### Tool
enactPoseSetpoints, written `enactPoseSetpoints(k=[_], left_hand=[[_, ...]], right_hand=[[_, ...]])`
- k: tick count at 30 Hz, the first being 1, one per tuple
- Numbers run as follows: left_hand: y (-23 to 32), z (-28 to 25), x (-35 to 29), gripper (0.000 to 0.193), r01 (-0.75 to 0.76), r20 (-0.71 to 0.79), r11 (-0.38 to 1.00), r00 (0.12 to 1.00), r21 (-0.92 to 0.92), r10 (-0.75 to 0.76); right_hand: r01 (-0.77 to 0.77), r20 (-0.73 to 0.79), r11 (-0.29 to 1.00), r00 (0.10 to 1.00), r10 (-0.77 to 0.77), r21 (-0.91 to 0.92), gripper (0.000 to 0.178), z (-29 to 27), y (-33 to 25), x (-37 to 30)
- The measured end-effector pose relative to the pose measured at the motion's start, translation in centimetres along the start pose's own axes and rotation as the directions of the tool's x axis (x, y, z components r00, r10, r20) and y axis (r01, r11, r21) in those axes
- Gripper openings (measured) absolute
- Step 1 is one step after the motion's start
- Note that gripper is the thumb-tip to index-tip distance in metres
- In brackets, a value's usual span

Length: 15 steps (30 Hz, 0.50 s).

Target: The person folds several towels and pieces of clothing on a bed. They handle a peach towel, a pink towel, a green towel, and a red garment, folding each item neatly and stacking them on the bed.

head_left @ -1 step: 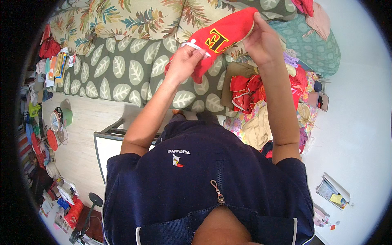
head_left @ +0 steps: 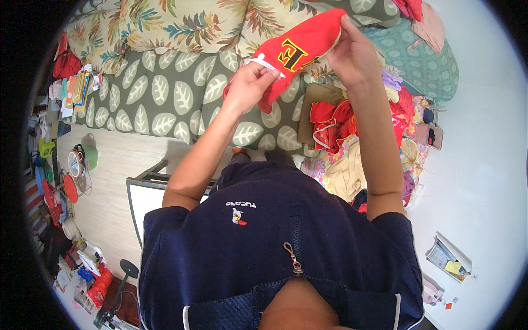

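Stretched between my two hands above the sofa is a red garment (head_left: 315,36) with a black-and-yellow patch, white trim and a white button. My left hand (head_left: 250,88) pinches its lower left part by the white trim, thumb on top. Farther up, my right hand (head_left: 355,58) grips the upper right edge with its thumb along the border; its other fingers are partly hidden behind the cloth. A red flap hangs below my left fingers. Which kind of garment it is, I cannot tell.
Behind it runs a green leaf-patterned sofa (head_left: 159,91) with floral cushions (head_left: 181,25). Red clothes (head_left: 333,124) and beige clothes (head_left: 346,173) lie piled beside my right forearm. At the left are a stack of papers (head_left: 80,91), a bin (head_left: 77,164) and a white-topped table (head_left: 144,206).
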<state>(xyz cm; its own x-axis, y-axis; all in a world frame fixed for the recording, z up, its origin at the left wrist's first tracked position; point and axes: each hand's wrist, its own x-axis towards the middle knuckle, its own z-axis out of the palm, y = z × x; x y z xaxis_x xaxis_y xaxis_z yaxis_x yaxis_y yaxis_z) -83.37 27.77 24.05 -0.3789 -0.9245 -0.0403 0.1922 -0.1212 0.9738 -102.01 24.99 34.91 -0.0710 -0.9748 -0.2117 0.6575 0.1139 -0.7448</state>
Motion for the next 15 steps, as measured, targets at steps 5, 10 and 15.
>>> enactPoseSetpoints(k=[5, 10, 15], left_hand=[[-1.0, 1.2, -0.1, 0.019, 0.006, 0.112, 0.983, 0.994, -0.186, 0.015], [-0.9, 3.6, 0.4, 0.024, 0.056, 0.106, 0.980, 0.994, -0.193, -0.036], [-0.2, 4.3, 1.1, 0.020, 0.012, 0.035, 0.978, 0.999, -0.210, -0.005]], right_hand=[[0.016, -0.005, 1.000, 1.000, -0.016, -0.012, 0.020, -0.1, 0.0, 0.2], [0.011, 0.091, 0.999, 0.996, -0.015, 0.045, 0.020, -0.6, 0.6, 0.5], [0.017, 0.078, 0.997, 0.997, -0.023, 0.069, 0.024, 0.6, 0.4, 0.1]])
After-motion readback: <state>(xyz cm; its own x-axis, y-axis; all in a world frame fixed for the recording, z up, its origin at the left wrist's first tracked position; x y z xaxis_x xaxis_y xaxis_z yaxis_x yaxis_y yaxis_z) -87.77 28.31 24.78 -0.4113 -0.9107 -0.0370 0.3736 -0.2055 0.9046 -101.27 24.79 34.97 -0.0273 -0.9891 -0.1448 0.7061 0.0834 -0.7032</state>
